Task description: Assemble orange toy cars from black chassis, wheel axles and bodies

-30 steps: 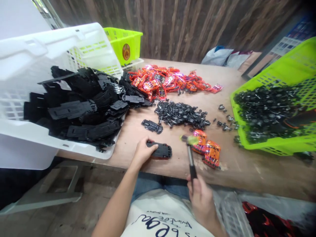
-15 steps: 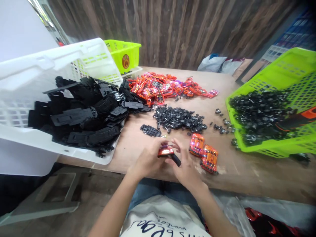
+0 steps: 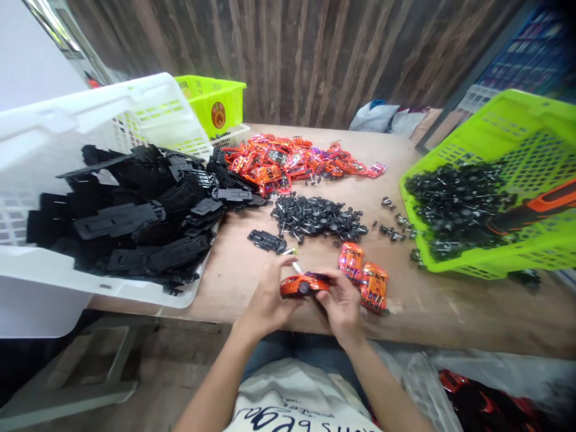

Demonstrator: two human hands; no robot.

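Note:
Between my two hands is an orange toy car (image 3: 294,285), turned side-on so that a black wheel shows. My left hand (image 3: 269,297) grips its left end, with the index finger raised by a thin pale stick-like thing whose kind I cannot make out. At the car's right end, my right hand (image 3: 344,306) has fingers and thumb closed on it. Two orange toy cars (image 3: 374,285) lie on the table just right of my right hand. Beyond my left hand rests a single black car chassis (image 3: 266,240). A heap of black wheels on axles (image 3: 319,217) lies past it.
A tilted white crate (image 3: 189,294) on the left holds black chassis parts. Shiny orange car shells (image 3: 288,159) are piled at the back, near a green basket (image 3: 234,99). On the right, a green crate (image 3: 450,269) holds wheels and an orange-black power tool (image 3: 535,207).
The toy car has been turned: its wheeled side now shows, where a black part hung at an angle before. My left fingers have opened a little. The whole view has shifted slightly.

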